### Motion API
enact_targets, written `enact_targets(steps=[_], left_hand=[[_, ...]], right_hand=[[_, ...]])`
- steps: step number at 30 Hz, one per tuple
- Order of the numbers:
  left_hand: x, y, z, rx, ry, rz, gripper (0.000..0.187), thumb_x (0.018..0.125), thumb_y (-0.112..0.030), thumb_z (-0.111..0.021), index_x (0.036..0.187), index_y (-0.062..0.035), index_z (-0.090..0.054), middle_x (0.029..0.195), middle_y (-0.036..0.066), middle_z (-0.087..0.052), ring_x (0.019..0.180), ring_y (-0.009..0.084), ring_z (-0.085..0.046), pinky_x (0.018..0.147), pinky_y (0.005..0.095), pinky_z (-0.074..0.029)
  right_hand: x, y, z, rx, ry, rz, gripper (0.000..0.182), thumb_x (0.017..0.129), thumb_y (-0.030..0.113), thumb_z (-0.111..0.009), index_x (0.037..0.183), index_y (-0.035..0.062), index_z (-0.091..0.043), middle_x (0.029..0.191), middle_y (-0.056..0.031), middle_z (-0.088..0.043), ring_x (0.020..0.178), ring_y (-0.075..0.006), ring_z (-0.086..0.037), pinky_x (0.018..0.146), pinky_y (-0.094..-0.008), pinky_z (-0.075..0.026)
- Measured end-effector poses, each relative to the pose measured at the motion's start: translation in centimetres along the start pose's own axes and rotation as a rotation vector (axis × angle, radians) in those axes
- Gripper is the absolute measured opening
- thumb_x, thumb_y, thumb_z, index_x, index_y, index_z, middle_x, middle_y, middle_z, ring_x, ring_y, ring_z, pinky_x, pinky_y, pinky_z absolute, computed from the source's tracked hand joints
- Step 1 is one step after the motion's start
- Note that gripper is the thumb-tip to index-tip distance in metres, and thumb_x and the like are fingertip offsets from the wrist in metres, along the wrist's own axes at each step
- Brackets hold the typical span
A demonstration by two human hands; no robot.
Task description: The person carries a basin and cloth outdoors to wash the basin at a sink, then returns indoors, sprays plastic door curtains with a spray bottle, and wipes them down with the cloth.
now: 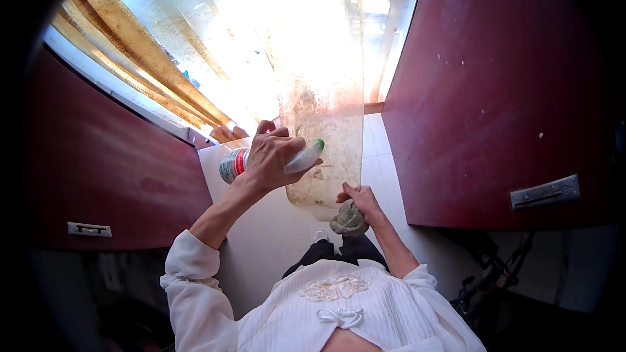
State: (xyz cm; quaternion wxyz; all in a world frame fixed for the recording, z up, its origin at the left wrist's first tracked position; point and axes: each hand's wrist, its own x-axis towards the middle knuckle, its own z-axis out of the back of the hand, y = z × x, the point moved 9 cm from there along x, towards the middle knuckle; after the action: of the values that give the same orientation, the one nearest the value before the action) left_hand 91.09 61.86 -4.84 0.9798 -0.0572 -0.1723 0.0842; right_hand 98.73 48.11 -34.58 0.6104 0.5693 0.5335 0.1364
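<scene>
My left hand (270,156) is wrapped round a white spray bottle with a green tip (305,156) and a label in red and green (233,165). It is held in front of a hanging clear plastic strip (326,117), which has brown stains. In my right hand (362,201) is a bunched grey-green cloth (349,219), just below and beside the strip's lower right edge. The thumb and fingers of that hand are near the strip's edge; whether they touch it I cannot tell.
Dark red panels with metal handles stand at left (111,176) and right (489,104). A yellow-brown curtain (130,45) hangs at upper left by bright plastic strips. Pale floor tiles (254,241) lie below. Part of a bicycle (499,270) shows at lower right.
</scene>
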Motion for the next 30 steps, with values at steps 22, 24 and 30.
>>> enact_targets(steps=[22,24,30], left_hand=[[-0.6,6.8,3.8,-0.023,-0.072,0.176,0.033,0.073,-0.045,-0.072,0.077,-0.0121,-0.068,0.064,0.004,-0.063,0.068,0.0170,-0.060,0.090,0.0364,-0.034],[-3.0,6.6,1.5,-0.046,-0.016,0.164,0.033,0.070,-0.044,-0.073,0.079,-0.0124,-0.070,0.060,0.005,-0.060,0.063,0.0168,-0.058,0.089,0.0361,-0.033],[-7.8,4.1,-2.9,-0.081,0.161,0.133,0.037,0.071,-0.048,-0.069,0.061,-0.0126,-0.062,0.053,0.004,-0.054,0.059,0.0175,-0.054,0.082,0.0367,-0.035]], right_hand=[[-1.5,2.2,1.7,0.021,-0.044,0.011,0.044,0.087,0.039,-0.060,0.076,-0.0032,-0.066,0.072,-0.0125,-0.066,0.062,-0.0157,-0.062,0.059,-0.0279,-0.050],[-1.1,1.7,1.8,0.029,-0.028,-0.003,0.044,0.086,0.039,-0.060,0.077,-0.0030,-0.066,0.072,-0.0120,-0.066,0.062,-0.0156,-0.062,0.059,-0.0279,-0.050],[-0.8,2.1,1.2,0.055,-0.018,-0.003,0.043,0.086,0.039,-0.060,0.078,-0.0026,-0.066,0.073,-0.0116,-0.066,0.062,-0.0160,-0.063,0.058,-0.0282,-0.051]])
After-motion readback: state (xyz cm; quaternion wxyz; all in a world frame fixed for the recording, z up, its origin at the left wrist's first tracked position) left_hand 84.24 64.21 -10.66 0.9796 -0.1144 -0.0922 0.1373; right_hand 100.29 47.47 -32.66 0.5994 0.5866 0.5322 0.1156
